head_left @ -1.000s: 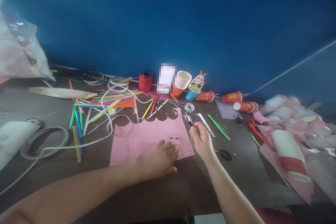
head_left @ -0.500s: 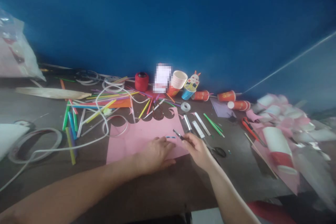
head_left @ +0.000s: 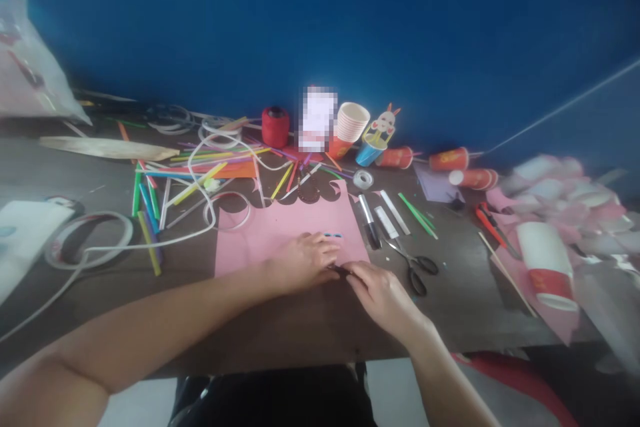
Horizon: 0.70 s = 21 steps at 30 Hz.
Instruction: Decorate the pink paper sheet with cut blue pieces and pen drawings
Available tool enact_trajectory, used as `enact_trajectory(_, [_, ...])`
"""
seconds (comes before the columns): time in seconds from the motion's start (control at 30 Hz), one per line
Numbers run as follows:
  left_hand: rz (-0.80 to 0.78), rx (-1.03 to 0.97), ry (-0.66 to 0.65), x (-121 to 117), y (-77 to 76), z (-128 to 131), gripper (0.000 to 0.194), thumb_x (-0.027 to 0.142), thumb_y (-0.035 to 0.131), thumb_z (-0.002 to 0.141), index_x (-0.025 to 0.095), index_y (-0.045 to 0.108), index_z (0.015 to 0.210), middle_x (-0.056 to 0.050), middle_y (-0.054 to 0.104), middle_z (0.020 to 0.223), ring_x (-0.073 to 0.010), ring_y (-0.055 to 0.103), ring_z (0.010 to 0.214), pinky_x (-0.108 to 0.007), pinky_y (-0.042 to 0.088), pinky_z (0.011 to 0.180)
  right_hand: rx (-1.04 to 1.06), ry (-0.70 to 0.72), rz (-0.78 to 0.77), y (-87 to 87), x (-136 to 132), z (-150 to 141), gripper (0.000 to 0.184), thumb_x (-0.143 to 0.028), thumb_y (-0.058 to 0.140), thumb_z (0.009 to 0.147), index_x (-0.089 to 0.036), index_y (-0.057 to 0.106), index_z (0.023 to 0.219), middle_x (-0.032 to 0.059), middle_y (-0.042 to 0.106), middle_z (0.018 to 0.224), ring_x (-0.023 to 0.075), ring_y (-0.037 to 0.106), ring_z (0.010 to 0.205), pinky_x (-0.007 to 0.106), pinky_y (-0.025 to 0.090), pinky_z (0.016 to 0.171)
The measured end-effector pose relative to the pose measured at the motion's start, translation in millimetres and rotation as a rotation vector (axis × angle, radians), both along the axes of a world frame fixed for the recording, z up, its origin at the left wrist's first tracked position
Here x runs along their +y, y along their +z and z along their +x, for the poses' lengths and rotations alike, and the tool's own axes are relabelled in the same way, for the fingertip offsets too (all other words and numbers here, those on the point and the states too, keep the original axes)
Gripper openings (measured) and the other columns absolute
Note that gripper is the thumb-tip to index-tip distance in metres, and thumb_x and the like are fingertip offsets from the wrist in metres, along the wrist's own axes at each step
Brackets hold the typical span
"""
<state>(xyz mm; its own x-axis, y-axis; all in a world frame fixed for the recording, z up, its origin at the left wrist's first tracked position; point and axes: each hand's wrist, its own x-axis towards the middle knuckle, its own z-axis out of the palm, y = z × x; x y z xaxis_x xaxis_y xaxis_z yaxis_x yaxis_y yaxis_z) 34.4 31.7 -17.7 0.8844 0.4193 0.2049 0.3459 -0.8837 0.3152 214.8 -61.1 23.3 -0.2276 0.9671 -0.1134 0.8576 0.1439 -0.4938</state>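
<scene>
A sheet of pink paper (head_left: pixel 260 230) with scalloped cut-outs along its far edge lies in front of me, with small dark blue marks on it. My left hand (head_left: pixel 303 261) rests on its near part, thumb drawn in toward the fingers around one end of a dark pen (head_left: pixel 341 271). The other end of that pen sits in the pinched fingers of my right hand (head_left: pixel 385 293), at the paper's near right edge. Fingers hide most of the pen. Just right of the paper lie a black-and-white marker (head_left: pixel 369 221) and black-handled scissors (head_left: pixel 416 265).
Coloured straws (head_left: pixel 200 177) and a white cable (head_left: pixel 165 245) spread across the left. Stacked paper cups (head_left: pixel 353 121), a red spool (head_left: pixel 275 127) and a rabbit-faced cup (head_left: pixel 371 149) stand at the back. A red cutter (head_left: pixel 494 223) and crumpled scraps (head_left: pixel 570 193) lie right.
My right hand has brought the pen down and toward me, against my left hand. My left thumb has closed in toward its fingers. The camera view has shifted, exposing the scissors.
</scene>
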Motion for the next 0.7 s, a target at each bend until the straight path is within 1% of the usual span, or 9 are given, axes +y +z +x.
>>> enact_trajectory(0.1, [0.04, 0.02, -0.017, -2, 2.7, 0, 0.032, 0.043, 0.044, 0.088, 0.02, 0.059, 0.105, -0.004, 0.057, 0.123, -0.022, 0.044, 0.118, -0.037, 0.039, 0.091, -0.037, 0.027, -0.005, -2.3, 0, -3, 0.026, -0.018, 0.038, 0.09, -0.024, 0.056, 0.108, 0.0057, 0.065, 0.093, 0.0203, 0.062, 0.087, 0.031, 0.045, 0.076])
enact_trajectory(0.27, [0.074, 0.053, -0.037, -5, 7.8, -2, 0.028, 0.037, 0.048, 0.088, 0.019, 0.056, 0.108, -0.007, 0.053, 0.126, -0.0217, 0.045, 0.117, -0.035, 0.04, 0.087, -0.108, 0.011, -0.012, -4.1, -2, -6, 0.025, -0.019, 0.036, 0.091, -0.021, 0.054, 0.108, 0.0067, 0.065, 0.095, 0.0213, 0.063, 0.087, 0.031, 0.045, 0.074])
enact_trajectory(0.4, [0.116, 0.064, -0.047, -7, 6.2, -2, 0.026, 0.034, 0.049, 0.087, 0.02, 0.056, 0.108, -0.007, 0.053, 0.127, -0.0227, 0.044, 0.116, -0.036, 0.041, 0.086, -0.11, 0.013, -0.009, -5.6, -2, -9, 0.021, -0.018, 0.037, 0.09, -0.02, 0.054, 0.103, 0.0057, 0.065, 0.094, 0.0202, 0.062, 0.086, 0.03, 0.044, 0.074])
enact_trajectory(0.53, [0.13, 0.054, -0.04, -7, 3.1, 0, 0.027, 0.034, 0.053, 0.085, 0.019, 0.057, 0.107, -0.006, 0.055, 0.123, -0.0219, 0.045, 0.115, -0.035, 0.043, 0.084, -0.168, 0.011, -0.001, -6.8, -1, -13, 0.02, -0.019, 0.037, 0.091, -0.02, 0.055, 0.1, 0.005, 0.066, 0.09, 0.0199, 0.063, 0.082, 0.029, 0.043, 0.07])
enact_trajectory(0.63, [0.134, 0.04, -0.022, -5, 2.1, 0, 0.027, 0.033, 0.053, 0.086, 0.019, 0.057, 0.108, -0.004, 0.056, 0.122, -0.0207, 0.045, 0.117, -0.034, 0.044, 0.083, -0.194, 0.027, -0.008, -6.1, 1, -13, 0.022, -0.021, 0.036, 0.092, -0.02, 0.056, 0.102, 0.0052, 0.066, 0.093, 0.0196, 0.063, 0.084, 0.029, 0.043, 0.072])
enact_trajectory(0.7, [0.127, 0.022, -0.014, -3, 1.7, 0, 0.028, 0.037, 0.051, 0.086, 0.019, 0.058, 0.107, -0.004, 0.057, 0.121, -0.02, 0.045, 0.117, -0.033, 0.044, 0.085, -0.191, 0.027, -0.018, -4.7, 2, -11, 0.024, -0.021, 0.036, 0.092, -0.02, 0.055, 0.107, 0.0059, 0.067, 0.095, 0.0196, 0.064, 0.087, 0.029, 0.044, 0.074])
